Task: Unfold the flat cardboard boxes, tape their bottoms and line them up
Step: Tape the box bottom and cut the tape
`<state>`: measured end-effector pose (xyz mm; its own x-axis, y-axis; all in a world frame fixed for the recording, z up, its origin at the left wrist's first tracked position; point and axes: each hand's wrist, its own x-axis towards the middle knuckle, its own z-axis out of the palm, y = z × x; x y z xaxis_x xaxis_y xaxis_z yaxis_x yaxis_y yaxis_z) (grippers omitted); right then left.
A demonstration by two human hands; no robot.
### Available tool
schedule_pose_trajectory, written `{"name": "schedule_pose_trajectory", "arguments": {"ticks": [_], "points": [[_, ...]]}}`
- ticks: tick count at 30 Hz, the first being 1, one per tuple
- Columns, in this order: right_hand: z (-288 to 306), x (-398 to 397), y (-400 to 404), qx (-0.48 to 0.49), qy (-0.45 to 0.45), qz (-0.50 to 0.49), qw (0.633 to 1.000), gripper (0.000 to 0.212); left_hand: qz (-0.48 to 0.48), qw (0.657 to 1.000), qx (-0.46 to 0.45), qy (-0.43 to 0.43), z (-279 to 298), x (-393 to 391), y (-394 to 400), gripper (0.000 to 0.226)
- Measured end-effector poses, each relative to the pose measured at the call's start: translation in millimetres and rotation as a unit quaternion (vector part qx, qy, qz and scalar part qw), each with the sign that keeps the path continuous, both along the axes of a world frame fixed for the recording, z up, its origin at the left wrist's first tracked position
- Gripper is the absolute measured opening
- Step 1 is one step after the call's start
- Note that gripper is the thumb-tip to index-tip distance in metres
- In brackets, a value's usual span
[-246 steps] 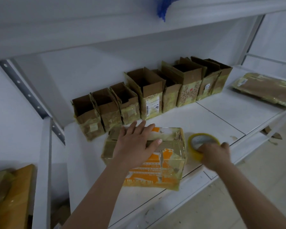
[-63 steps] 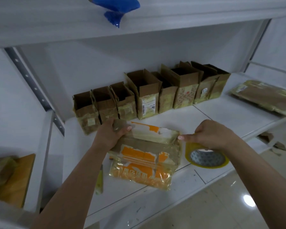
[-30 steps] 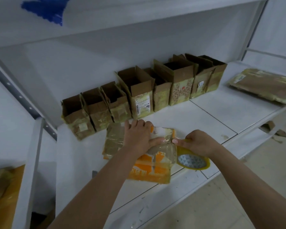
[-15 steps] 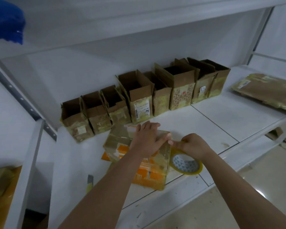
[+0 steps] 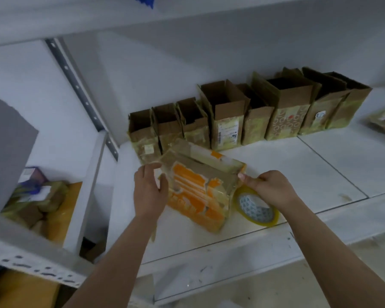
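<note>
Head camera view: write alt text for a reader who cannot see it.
A person's left hand steadies an orange-printed cardboard box on a white shelf while the right hand holds a roll of clear tape against the box's right edge. Open brown boxes stand lined up behind.

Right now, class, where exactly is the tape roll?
The tape roll sits at the shelf's front edge, right of the orange box, under the right hand.
</note>
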<state>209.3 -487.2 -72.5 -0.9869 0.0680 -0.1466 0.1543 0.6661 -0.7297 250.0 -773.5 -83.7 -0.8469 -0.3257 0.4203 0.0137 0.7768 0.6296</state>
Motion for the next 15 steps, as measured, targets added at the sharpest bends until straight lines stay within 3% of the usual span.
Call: {"name": "schedule_pose_trajectory", "arguments": {"ticks": [2, 5, 8, 10, 13, 15], "points": [[-2.3, -1.1, -11.1, 0.002, 0.001, -0.002, 1.000, 0.068, 0.078, 0.991, 0.005, -0.110, -15.0, 15.5, -18.5, 0.043], [-2.4, -3.7, -20.0, 0.008, -0.006, -0.002, 1.000, 0.068, 0.127, 0.953, -0.062, -0.268, -34.1, 36.1, -29.5, 0.066], [-3.2, -5.1, -22.7, 0.008, -0.013, -0.003, 1.000, 0.073, 0.128, 0.924, -0.123, -0.338, -47.7, 46.4, -27.3, 0.079], [-4.7, -3.8, -22.7, 0.009, -0.013, -0.006, 1.000, 0.076, 0.124, 0.921, -0.140, -0.342, -52.6, 46.4, -26.6, 0.068], [-3.3, 0.0, -21.8, 0.011, -0.012, -0.011, 1.000, 0.075, 0.090, 0.930, -0.152, -0.322, -50.8, 42.1, -28.0, 0.029], [-0.4, 3.9, -22.2, 0.006, -0.010, -0.013, 1.000, 0.070, 0.080, 0.932, -0.158, -0.318, -46.4, 40.9, -28.4, 0.024]]}}
